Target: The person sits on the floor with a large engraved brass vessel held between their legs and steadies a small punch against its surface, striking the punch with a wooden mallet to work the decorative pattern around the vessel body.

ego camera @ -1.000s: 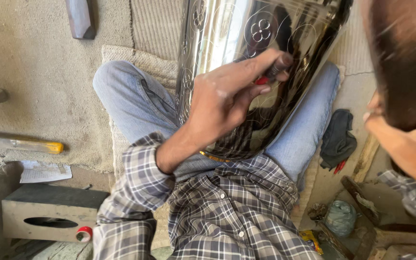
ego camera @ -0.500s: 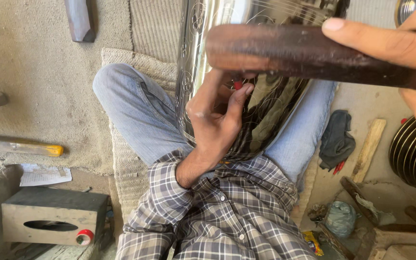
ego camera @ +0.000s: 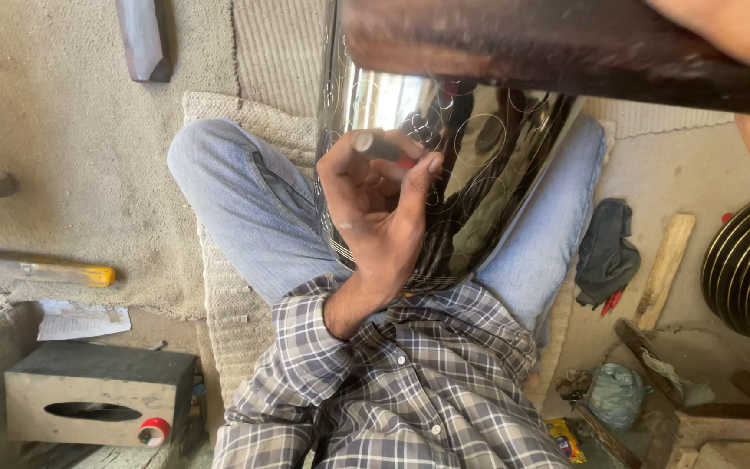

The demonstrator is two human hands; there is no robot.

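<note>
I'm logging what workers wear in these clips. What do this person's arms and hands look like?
Both hands are bare: no gloves, rings or watch visible. The left hand emerges from a grey-and-white plaid shirt sleeve rolled up the forearm. Only part of the right hand shows; its sleeve is out of view.

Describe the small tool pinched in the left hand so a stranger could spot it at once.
Find the big shiny engraved metal vessel lying across the lap. Against its mirrored side, the left hand pinches a short dark punch. Its pale flat end and red mark distinguish it from the long brown wooden bar above.
</note>
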